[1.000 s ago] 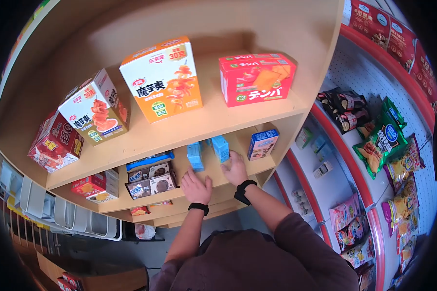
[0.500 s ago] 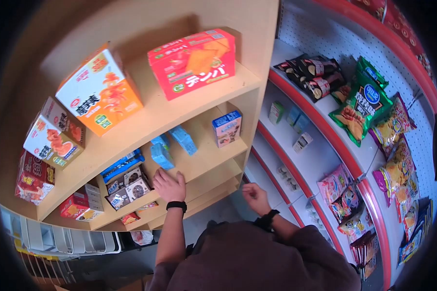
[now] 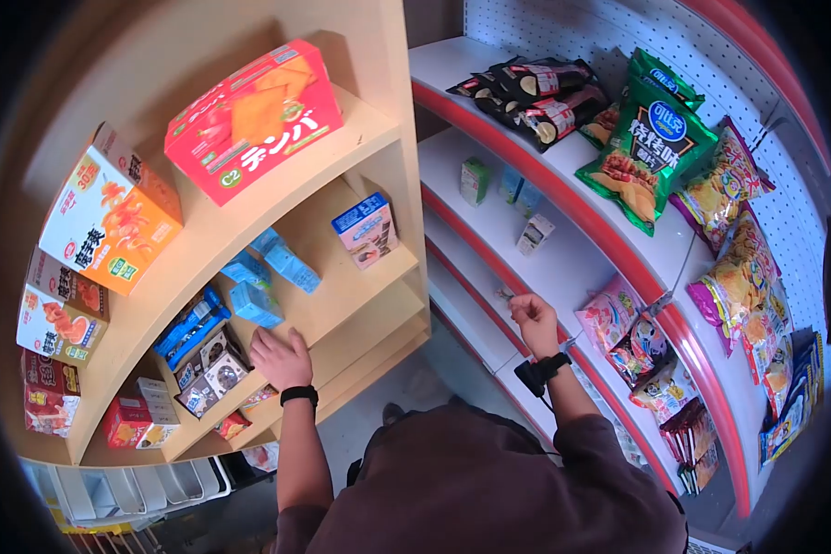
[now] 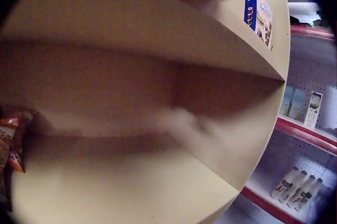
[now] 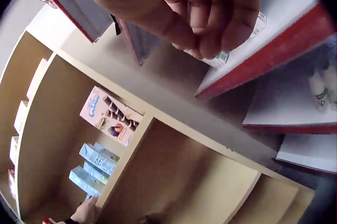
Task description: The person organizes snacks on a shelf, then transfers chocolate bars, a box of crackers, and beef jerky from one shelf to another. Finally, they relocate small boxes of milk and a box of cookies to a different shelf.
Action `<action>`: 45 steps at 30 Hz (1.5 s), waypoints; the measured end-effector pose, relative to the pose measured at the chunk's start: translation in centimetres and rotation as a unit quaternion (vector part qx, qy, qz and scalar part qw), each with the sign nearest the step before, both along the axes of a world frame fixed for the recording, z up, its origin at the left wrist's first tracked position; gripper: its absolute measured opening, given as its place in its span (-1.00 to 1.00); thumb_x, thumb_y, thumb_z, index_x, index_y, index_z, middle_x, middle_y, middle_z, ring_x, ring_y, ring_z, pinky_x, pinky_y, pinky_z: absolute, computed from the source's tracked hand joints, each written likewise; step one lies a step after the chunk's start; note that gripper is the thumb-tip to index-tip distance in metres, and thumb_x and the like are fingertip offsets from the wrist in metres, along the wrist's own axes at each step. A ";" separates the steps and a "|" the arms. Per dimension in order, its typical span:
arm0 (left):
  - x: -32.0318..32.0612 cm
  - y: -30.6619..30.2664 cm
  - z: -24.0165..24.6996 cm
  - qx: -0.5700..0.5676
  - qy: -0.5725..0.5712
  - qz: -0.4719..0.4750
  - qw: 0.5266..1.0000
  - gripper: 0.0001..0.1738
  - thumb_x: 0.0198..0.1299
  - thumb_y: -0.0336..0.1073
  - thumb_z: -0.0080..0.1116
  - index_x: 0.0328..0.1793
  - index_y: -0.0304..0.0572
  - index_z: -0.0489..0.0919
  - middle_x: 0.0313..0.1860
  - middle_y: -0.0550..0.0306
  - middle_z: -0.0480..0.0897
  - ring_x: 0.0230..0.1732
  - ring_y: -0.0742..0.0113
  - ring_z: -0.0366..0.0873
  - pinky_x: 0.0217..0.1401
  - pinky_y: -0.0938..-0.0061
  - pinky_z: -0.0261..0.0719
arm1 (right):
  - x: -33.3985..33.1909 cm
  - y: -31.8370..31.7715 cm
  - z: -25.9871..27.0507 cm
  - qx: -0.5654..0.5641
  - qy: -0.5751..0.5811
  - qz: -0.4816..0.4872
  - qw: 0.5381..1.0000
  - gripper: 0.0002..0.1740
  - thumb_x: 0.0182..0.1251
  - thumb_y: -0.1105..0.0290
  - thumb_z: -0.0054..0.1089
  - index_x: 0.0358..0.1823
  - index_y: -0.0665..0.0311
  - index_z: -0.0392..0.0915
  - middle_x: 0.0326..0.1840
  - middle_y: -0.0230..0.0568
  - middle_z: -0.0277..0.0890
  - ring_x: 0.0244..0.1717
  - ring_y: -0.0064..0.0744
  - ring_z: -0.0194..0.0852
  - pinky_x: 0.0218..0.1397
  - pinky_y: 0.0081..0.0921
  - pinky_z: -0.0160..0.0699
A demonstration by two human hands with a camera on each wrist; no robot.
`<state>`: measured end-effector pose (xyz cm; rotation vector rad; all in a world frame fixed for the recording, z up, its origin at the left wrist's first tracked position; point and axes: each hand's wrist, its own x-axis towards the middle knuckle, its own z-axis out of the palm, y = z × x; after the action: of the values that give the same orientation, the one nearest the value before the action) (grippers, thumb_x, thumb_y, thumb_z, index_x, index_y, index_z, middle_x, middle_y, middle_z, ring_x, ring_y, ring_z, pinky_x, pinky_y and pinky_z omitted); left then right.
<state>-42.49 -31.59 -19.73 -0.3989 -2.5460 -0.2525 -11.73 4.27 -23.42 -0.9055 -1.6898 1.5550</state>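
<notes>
My left hand (image 3: 282,358) rests at the front edge of the wooden shelf, its fingers right beside the light blue cartons (image 3: 256,304). It grips nothing. Another blue carton (image 3: 289,265) stands just to their right. Away from the wooden shelf, my right hand (image 3: 534,325) hangs in the air before the red-edged white shelving. Close up in the right wrist view, the fingers (image 5: 197,11) are loosely curled with nothing between them. Beyond that hand, a small white carton (image 3: 535,234) stands on a white shelf, near a green-and-white carton (image 3: 474,182).
On the wooden shelving are a pink and blue biscuit box (image 3: 367,231), a red snack box (image 3: 258,120) and dark cookie packs (image 3: 214,374). The right-hand shelving bears green chip bags (image 3: 651,152), black packets (image 3: 535,92) and white bottles (image 4: 297,190).
My right hand has left a blue carton and swung right, to the white shelving. The left hand stays by the blue cartons. The head view has turned right.
</notes>
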 end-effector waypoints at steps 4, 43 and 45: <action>-0.2 0.0 -0.2 -0.005 0.020 -0.002 1.000 -0.24 0.33 0.07 0.09 0.39 -0.51 0.40 0.28 -0.28 0.47 0.23 -0.24 0.41 0.30 -0.05 0.37 | -0.8 2.7 4.2 0.136 -0.147 -0.142 0.969 -0.61 0.27 0.51 0.38 0.12 0.34 0.55 -0.11 -0.11 0.64 -0.13 -0.33 0.61 0.00 -0.42 0.60; 0.5 -0.4 0.5 0.064 -0.044 -0.027 0.997 -0.25 0.33 0.11 0.10 0.39 -0.42 0.42 0.37 -0.23 0.45 0.42 -0.17 0.33 0.48 -0.01 0.26 | -15.0 -15.3 17.2 0.195 0.117 0.277 0.934 -0.53 0.13 0.45 0.60 0.01 0.37 0.53 -0.32 -0.29 0.69 -0.40 -0.66 0.67 -0.33 -0.65 0.63; 0.5 -0.5 0.3 0.065 -0.038 -0.031 0.997 -0.25 0.34 0.12 0.09 0.39 -0.42 0.42 0.37 -0.23 0.46 0.42 -0.17 0.33 0.48 0.00 0.26 | -17.9 -16.9 16.9 0.197 0.124 0.283 0.930 -0.54 0.14 0.43 0.59 0.00 0.37 0.54 -0.33 -0.30 0.68 -0.42 -0.64 0.68 -0.35 -0.64 0.63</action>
<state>-41.95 -32.14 -19.39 -0.4248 -2.5760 -0.4616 -29.66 -12.63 -6.53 -0.0008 -2.0705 1.5011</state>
